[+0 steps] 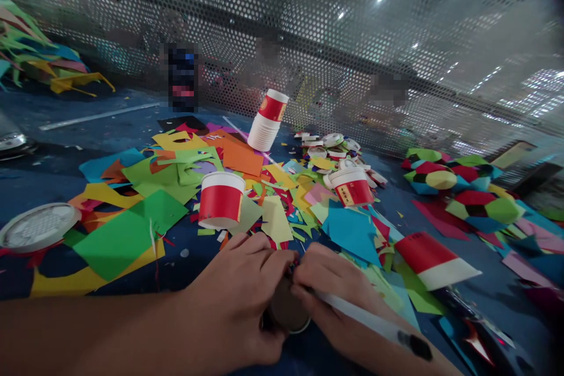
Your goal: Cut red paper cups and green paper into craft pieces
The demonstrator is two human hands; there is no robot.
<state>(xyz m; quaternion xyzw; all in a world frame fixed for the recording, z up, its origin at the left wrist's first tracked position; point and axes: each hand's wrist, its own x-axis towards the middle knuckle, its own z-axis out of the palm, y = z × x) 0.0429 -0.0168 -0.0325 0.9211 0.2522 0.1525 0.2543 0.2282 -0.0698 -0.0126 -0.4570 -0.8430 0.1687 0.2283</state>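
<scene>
Low in the middle, my left hand (238, 299) is closed around a small round thing (288, 308) with a dull brown face and a pale rim. My right hand (335, 299) has its fingertips pinched at the top edge of that round thing, close against my left fingers. A white pen-like tool (365, 314) with a dark end slants back from my right hand's grip; its tip is hidden. Just beyond my hands stands a red and white paper cup (221, 201). Another paper cup (351, 188) is to its right, and a red and white cup (434, 261) lies on its side.
Coloured paper scraps (282, 188) cover the blue table. Behind them leans a stack of paper cups (268, 120). A round lid (39, 226) lies at left, multicoloured paper balls (480, 205) at right. A perforated metal screen (308, 29) rises at the back.
</scene>
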